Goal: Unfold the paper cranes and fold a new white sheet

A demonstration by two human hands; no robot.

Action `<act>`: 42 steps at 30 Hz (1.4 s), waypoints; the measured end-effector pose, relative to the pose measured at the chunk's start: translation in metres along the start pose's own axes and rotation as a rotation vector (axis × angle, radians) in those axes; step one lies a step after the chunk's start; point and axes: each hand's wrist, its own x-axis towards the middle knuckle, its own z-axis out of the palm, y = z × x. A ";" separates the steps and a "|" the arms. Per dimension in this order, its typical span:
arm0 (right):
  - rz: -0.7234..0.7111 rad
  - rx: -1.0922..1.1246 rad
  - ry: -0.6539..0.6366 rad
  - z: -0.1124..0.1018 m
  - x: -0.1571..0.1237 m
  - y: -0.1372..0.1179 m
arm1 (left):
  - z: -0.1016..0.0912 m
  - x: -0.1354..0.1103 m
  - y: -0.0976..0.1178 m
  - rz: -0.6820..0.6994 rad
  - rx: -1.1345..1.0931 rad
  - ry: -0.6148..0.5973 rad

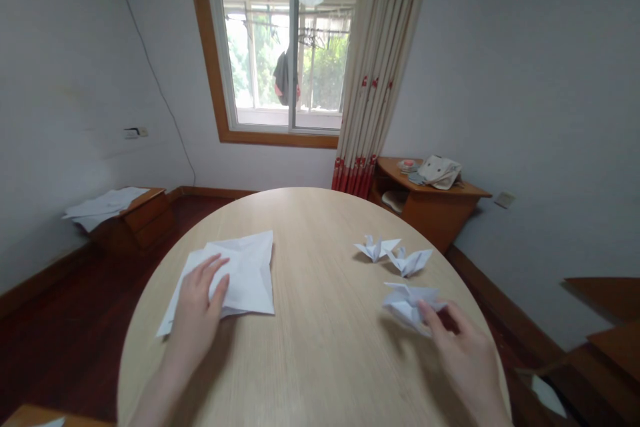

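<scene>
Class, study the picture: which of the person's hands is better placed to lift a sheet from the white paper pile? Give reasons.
Probably the left. The left hand already lies flat on the paper pile. The right hand is across the table, touching a folded paper crane.

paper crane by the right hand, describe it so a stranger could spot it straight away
On the round wooden table, look at the right side, where three white paper cranes sit. It is the nearest crane. Only it has the right hand on it; the middle crane and far crane lie untouched.
</scene>
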 end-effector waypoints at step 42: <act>-0.068 0.573 -0.420 0.044 -0.114 -0.048 | 0.018 -0.122 0.110 0.081 -0.686 -0.254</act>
